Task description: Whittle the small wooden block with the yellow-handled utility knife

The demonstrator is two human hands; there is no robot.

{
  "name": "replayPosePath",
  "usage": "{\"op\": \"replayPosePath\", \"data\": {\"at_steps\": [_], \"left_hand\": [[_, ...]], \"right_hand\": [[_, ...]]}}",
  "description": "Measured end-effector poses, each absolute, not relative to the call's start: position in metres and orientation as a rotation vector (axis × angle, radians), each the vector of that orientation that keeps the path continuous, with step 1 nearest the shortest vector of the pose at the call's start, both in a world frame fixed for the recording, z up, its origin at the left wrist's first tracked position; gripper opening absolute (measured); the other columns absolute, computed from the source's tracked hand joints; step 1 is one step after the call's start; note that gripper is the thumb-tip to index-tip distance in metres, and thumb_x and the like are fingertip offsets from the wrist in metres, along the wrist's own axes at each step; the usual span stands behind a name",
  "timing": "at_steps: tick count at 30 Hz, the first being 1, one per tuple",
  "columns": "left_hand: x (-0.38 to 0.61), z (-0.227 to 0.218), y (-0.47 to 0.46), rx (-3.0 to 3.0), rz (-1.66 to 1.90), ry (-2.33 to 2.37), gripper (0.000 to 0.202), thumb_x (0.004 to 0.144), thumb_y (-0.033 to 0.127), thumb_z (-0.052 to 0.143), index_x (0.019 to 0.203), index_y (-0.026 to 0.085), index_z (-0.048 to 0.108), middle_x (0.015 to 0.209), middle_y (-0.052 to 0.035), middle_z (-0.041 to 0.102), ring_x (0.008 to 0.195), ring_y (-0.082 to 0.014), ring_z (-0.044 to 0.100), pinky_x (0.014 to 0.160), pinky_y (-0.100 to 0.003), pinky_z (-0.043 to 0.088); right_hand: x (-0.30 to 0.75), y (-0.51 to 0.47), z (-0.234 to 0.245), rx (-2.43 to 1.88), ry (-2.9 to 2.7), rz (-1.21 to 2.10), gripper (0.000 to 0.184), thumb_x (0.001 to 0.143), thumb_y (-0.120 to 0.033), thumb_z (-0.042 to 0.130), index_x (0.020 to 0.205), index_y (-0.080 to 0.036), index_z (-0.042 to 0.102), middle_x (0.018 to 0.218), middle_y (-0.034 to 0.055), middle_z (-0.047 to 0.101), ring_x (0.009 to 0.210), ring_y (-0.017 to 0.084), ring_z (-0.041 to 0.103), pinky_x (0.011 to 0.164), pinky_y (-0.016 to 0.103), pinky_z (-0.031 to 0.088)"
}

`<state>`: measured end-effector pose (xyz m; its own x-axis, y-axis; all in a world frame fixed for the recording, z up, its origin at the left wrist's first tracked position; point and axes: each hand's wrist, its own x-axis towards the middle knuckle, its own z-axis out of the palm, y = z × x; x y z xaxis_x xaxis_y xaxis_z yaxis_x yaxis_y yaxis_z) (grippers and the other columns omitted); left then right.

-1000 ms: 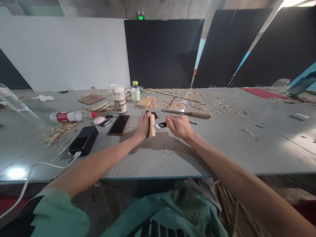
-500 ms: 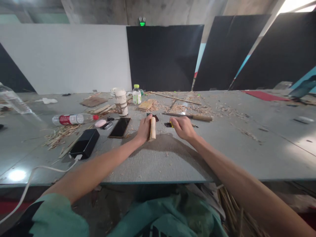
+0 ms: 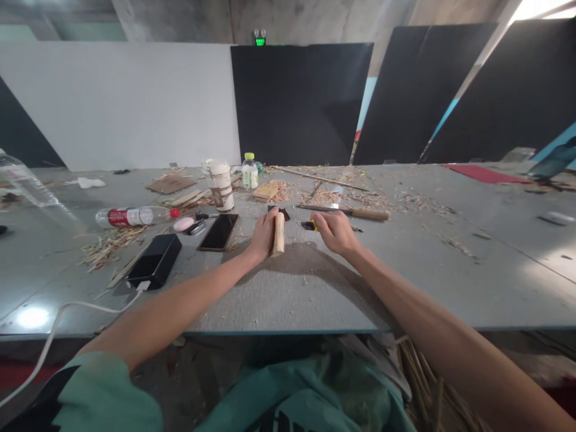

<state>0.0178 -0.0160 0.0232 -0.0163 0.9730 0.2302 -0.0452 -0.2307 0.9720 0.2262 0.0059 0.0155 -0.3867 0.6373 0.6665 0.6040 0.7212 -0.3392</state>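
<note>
Wood piece (image 3: 279,234) at twelve o'clock, gripped in my left hand (image 3: 261,236); whether it touches the surface (image 3: 306,303), I can't tell. Between twelve and one, my right hand (image 3: 333,231) is closed around a yellow-and-black cutter (image 3: 308,225), apart from the wood. Cutting seems the step in hand; I judge the next move calls for a firm left grip and fingers clear of the edge. Farther, toward one, lies a wooden-handled tool (image 3: 369,215), then shavings (image 3: 330,196).

A short-sleeved green shirt (image 3: 114,393) bears black markings (image 3: 45,397).
</note>
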Motion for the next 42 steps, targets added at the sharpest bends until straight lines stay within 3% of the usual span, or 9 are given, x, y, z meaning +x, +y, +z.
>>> {"op": "replayPosePath", "data": {"at_steps": [17,23,29,42], "left_hand": [[0.0161,0.0137,-0.0089,1.324,1.421,1.097,0.039,0.101,0.035,0.051,0.065,0.022,0.042,0.060,-0.0014,0.047,0.062,-0.0167,0.040,0.061,-0.032,0.036],[0.0155,0.0177,-0.0136,1.370,1.402,1.042,0.042,0.103,0.026,0.039,0.061,0.022,0.040,0.059,-0.0011,0.046,0.059,-0.0160,0.040,0.063,-0.032,0.037],[0.0159,0.0199,-0.0145,1.368,1.408,1.091,0.044,0.103,0.026,0.043,0.060,0.022,0.039,0.060,-0.0008,0.042,0.060,-0.0160,0.035,0.061,-0.033,0.033],[0.0153,0.0142,-0.0113,1.283,1.407,0.995,0.042,0.103,0.029,0.043,0.062,0.021,0.043,0.061,-0.0003,0.045,0.060,-0.0150,0.040,0.063,-0.031,0.035]], "right_hand": [[0.2273,0.0068,0.0138,-0.911,-2.113,0.060,0.053,0.111,-0.051,0.030,0.066,-0.024,0.031,0.057,-0.0028,0.034,0.053,0.013,0.031,0.058,0.032,0.022],[0.2274,0.0072,0.0142,-0.920,-2.118,0.055,0.054,0.111,-0.053,0.030,0.066,-0.024,0.030,0.055,-0.0029,0.033,0.052,0.013,0.030,0.058,0.033,0.021],[0.2277,0.0069,0.0150,-0.916,-2.113,0.055,0.052,0.111,-0.051,0.030,0.067,-0.024,0.030,0.057,-0.0030,0.033,0.053,0.013,0.029,0.058,0.032,0.021],[0.2269,0.0059,0.0157,-0.932,-2.107,0.072,0.053,0.110,-0.053,0.030,0.066,-0.024,0.029,0.056,-0.0034,0.032,0.053,0.012,0.029,0.058,0.032,0.020]]}}
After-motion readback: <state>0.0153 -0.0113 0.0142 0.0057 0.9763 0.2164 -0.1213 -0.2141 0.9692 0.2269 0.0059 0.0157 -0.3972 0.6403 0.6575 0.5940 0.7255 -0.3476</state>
